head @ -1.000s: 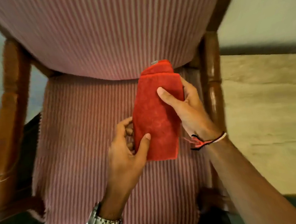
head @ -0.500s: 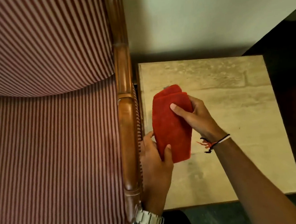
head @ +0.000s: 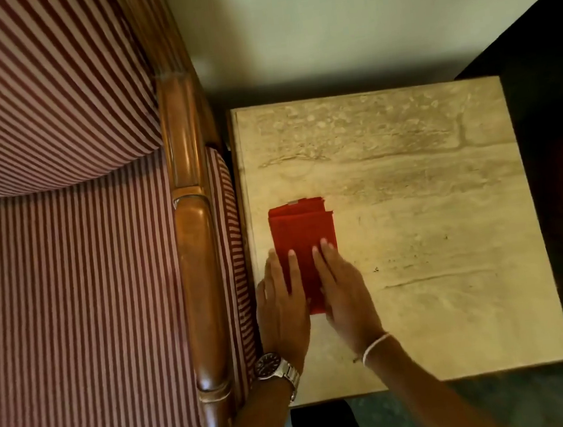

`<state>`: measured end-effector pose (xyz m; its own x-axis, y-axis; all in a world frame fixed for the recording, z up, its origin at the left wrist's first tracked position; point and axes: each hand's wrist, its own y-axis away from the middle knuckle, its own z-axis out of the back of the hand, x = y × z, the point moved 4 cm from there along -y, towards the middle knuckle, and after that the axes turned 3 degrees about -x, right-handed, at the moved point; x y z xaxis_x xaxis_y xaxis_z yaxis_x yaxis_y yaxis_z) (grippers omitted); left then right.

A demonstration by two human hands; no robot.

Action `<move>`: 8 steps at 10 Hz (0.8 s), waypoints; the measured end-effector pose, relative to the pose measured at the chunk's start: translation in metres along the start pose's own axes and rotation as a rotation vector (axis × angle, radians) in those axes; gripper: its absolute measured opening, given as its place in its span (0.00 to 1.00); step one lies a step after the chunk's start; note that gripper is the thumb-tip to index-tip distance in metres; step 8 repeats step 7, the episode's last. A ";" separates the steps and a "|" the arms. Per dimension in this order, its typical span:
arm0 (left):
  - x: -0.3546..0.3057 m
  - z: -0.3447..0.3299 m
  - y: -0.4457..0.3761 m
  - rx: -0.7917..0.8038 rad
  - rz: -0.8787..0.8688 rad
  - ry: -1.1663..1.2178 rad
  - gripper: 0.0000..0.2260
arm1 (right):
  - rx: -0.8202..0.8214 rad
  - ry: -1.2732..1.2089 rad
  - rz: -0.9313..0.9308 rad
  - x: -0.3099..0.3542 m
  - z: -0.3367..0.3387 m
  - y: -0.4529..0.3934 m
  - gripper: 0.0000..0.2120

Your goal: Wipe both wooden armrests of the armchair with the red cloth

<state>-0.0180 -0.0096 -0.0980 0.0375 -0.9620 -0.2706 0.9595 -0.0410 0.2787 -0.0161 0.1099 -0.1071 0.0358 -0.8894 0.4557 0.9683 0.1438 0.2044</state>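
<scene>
The folded red cloth [head: 304, 228] lies flat on the pale stone top of a side table [head: 430, 233], near its left edge. My left hand [head: 282, 302] and my right hand [head: 345, 296] rest flat, side by side, on the near half of the cloth, fingers stretched out on top of it. My left thumb sits just off the cloth's left edge. The armchair's right wooden armrest [head: 198, 273] runs front to back just left of my left hand, not touched by the cloth. The other armrest is out of view.
The striped seat cushion [head: 75, 302] and backrest [head: 37, 82] fill the left side. A pale wall [head: 323, 20] stands behind the table. Dark furniture [head: 556, 83] borders the table on the right, and dark floor [head: 430, 412] shows in front.
The cloth went from above the seat, held up in both hands, over the right armrest to the side table. It now lies flat there under both flattened hands.
</scene>
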 end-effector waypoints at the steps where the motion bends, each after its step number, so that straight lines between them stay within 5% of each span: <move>1: 0.003 0.000 -0.012 0.044 -0.129 -0.038 0.40 | 0.083 0.022 -0.018 -0.003 -0.011 0.007 0.45; 5: 0.003 -0.004 -0.023 0.312 -0.057 0.023 0.41 | 0.179 0.076 -0.076 -0.001 -0.015 -0.004 0.47; 7: -0.006 0.020 -0.024 0.549 -0.006 -0.031 0.46 | 0.558 0.114 -0.162 0.020 0.007 -0.026 0.40; 8: -0.006 0.020 -0.024 0.549 -0.006 -0.031 0.46 | 0.558 0.114 -0.162 0.020 0.007 -0.026 0.40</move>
